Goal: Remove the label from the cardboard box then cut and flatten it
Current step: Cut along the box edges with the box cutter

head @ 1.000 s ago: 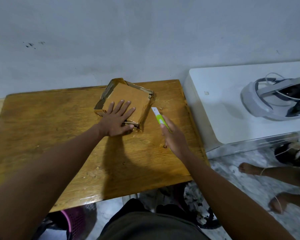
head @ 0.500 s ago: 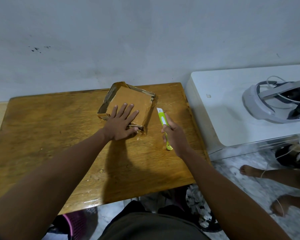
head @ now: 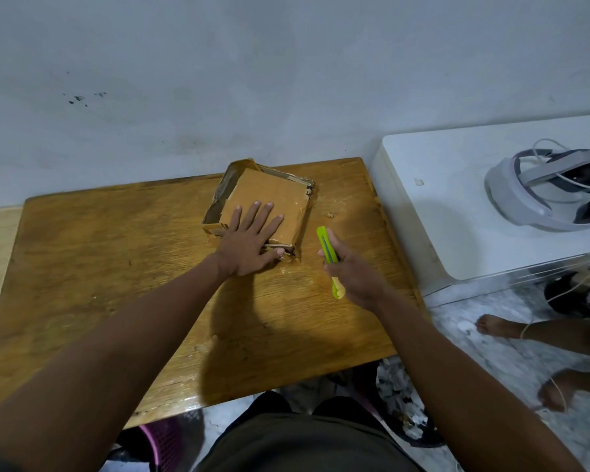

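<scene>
Both my arms reach forward, elbows nearly straight. My left hand [head: 249,241] lies palm down, fingers spread flat and pressing. My right hand [head: 353,272] hovers to its right, fingers curled closed around a slim handle, thumb on top.

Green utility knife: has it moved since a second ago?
Yes. The green utility knife in the right hand pulled back from the flattened brown cardboard box, toward the table's near edge.

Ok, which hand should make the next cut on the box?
The right hand: it already grips the green cutter just beside the cardboard box. The left hand lies flat on top, steadying it.
</scene>
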